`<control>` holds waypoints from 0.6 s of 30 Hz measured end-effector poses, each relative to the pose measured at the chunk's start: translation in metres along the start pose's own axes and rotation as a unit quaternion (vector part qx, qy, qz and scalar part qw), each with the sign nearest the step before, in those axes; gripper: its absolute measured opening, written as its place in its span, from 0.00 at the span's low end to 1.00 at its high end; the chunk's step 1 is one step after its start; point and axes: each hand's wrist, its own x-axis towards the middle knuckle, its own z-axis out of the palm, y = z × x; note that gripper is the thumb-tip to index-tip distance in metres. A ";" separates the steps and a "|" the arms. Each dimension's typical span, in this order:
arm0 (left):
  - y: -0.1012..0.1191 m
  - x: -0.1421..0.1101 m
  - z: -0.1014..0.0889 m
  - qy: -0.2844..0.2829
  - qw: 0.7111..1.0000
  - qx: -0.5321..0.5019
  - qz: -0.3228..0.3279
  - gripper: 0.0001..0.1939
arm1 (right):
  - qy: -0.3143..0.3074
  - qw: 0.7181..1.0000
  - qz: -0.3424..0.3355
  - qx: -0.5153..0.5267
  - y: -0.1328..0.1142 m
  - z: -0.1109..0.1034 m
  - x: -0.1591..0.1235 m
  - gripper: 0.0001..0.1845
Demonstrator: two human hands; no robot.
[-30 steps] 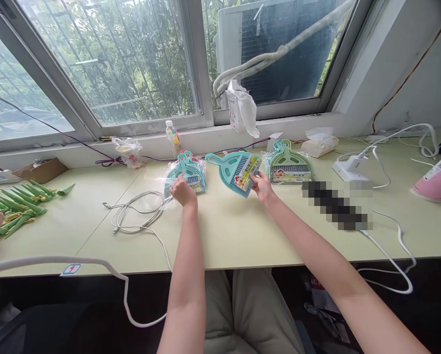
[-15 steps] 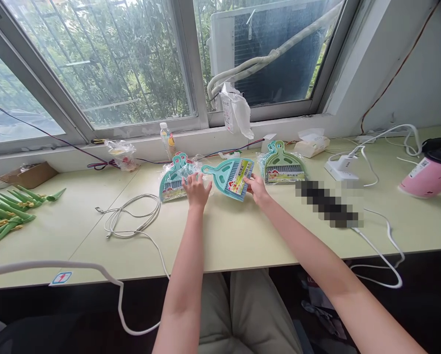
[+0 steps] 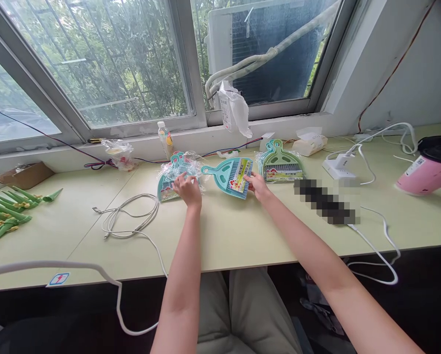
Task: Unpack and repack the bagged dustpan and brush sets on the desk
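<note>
Taking the teal dustpan (image 3: 224, 172) as the centre of the clock and twelve as away from you, your right hand (image 3: 257, 187) comes in from four o'clock and is clamped on its wide end, beside the printed label (image 3: 240, 176). The dustpan lies at a slant in front of you: its handle points between nine and ten, and the grey bristles of a brush show inside it. You cannot tell from this view whether it rests on the surface (image 3: 238, 236) or is slightly raised.

At nine o'clock, your left hand (image 3: 188, 189) is over the wrapped dustpans (image 3: 165, 186), fingers bent and a little apart at the crinkled clear film. Whether they pinch the film or only touch it, you cannot tell.

Near three o'clock stands a group of green dustpans (image 3: 279, 157), also in clear wrap, with a teal one behind; a label and bristles face you. A bottle (image 3: 165, 140) is at ten, a tissue pack (image 3: 310, 143) at two, and a coiled cable (image 3: 132, 231) between eight and nine. Well out at three are a white charger (image 3: 339, 167) and a pink cup (image 3: 427, 172) with a black lid; far off near nine lie long green pieces (image 3: 10, 214).
</note>
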 end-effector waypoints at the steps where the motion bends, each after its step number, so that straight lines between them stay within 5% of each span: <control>1: -0.001 0.001 -0.001 0.019 0.999 -0.019 -0.026 0.07 | -0.013 1.000 -0.002 0.002 -0.001 -0.002 0.001 0.07; 4: -0.003 0.006 -0.003 0.063 0.992 -0.074 -0.083 0.07 | -0.055 0.998 0.003 0.007 -0.002 -0.006 0.004 0.08; 7: -0.004 0.008 -0.003 0.069 0.987 -0.121 -0.075 0.08 | -0.074 0.997 0.010 0.001 -0.003 -0.007 0.005 0.09; 18: 0.011 0.000 0.003 -0.042 0.987 -0.151 0.037 0.08 | 0.056 0.995 0.017 0.078 0.012 -0.001 0.007 0.07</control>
